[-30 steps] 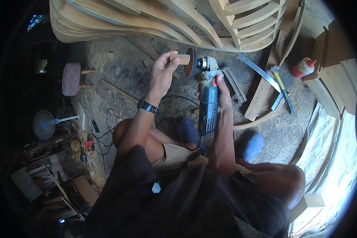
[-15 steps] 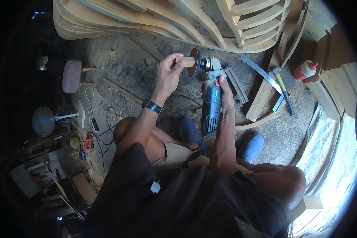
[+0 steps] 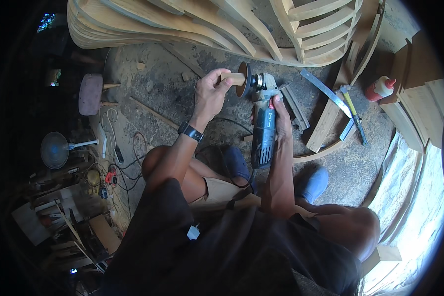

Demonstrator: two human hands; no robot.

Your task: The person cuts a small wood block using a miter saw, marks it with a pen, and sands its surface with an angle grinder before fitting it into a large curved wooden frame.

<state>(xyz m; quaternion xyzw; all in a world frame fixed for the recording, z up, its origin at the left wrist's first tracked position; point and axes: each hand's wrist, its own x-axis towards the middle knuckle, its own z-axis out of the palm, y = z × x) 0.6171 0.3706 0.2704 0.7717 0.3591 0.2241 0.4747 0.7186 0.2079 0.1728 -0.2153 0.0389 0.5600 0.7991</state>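
My left hand (image 3: 209, 93) pinches a short wooden dowel piece (image 3: 233, 78) and presses its end against the brown sanding disc (image 3: 242, 79) of a blue-grey angle grinder (image 3: 263, 126). My right hand (image 3: 280, 116) is wrapped around the grinder's body, holding it upright above my knees. A black watch (image 3: 189, 131) sits on my left wrist. The grinder's black cable runs down past my blue shoes (image 3: 238, 164).
Curved bent-wood frames (image 3: 192, 24) are stacked at the top. On the dusty floor lie a hammer (image 3: 352, 111), a metal ruler (image 3: 325, 91), a curved plank (image 3: 330, 118), a red-capped glue bottle (image 3: 380, 89), a small stool (image 3: 91, 93), a fan (image 3: 55, 149) and loose cables (image 3: 116, 158).
Both hands with the dowel and grinder have shifted slightly; the dowel stays pressed to the disc. The view has tilted a little.
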